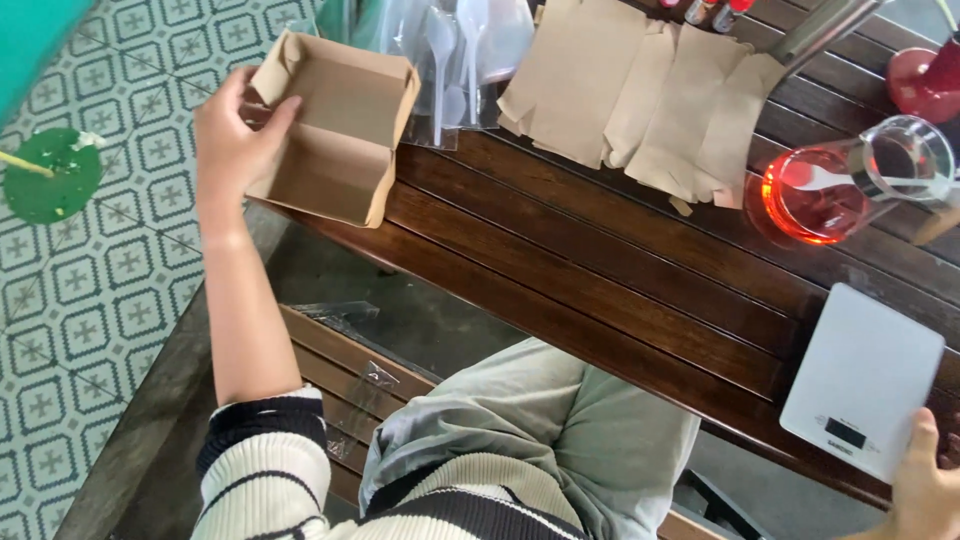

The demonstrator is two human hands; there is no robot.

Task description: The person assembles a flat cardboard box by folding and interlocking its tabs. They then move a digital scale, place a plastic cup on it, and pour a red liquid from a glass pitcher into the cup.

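Note:
My left hand [232, 135] grips the left side of an open brown cardboard box [340, 125], thumb inside its rim. The empty box sits at the left end of a dark slatted wooden table [600, 290]. At the lower right corner my right hand [925, 485] rests on the near corner of a flat white kitchen scale [865, 375], thumb on its top. Only part of that hand shows.
Flat folded brown cardboard blanks [650, 85] lie at the table's far side. Clear bags of plastic spoons [450, 50] lie beside the box. A glass jar of red liquid with a white spoon [830, 185] stands at the right. Patterned tile floor [100, 290] lies left.

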